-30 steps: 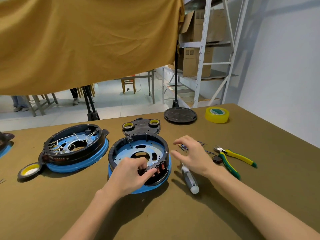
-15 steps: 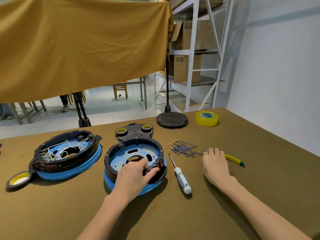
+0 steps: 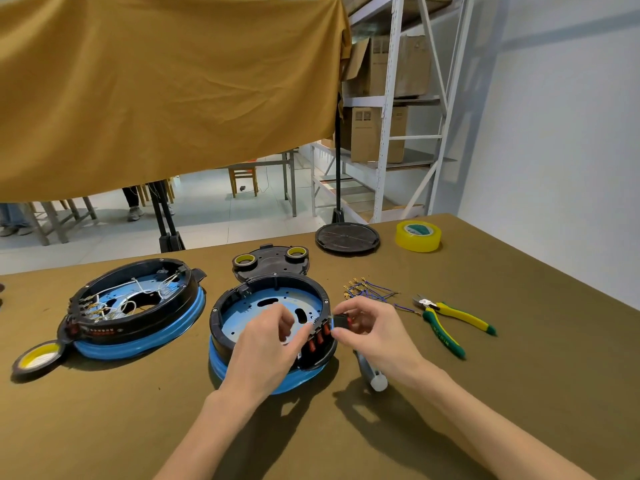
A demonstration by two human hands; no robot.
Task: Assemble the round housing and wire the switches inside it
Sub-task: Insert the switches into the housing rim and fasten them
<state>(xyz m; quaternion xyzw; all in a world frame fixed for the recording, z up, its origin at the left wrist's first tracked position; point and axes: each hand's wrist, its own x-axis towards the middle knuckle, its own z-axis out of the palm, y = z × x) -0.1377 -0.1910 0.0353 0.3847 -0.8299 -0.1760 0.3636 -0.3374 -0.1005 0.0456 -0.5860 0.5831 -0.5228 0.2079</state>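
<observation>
Right hand was pinching a small black switch with a red rocker between thumb and fingertips, held right up against the outer rim of the round housing on its right side. Left hand sat over the near part of that housing, fingers curled down against the rim next to the row of red switches already sitting in the wall; couldn't tell if it was actually gripping anything. That housing, black ring on a blue base, sat mid-table. Off to the left was a second housing full of white wires. Loose blue wires and yellow-green cutters lay to the right, and a screwdriver poked out from under the right wrist.
</observation>
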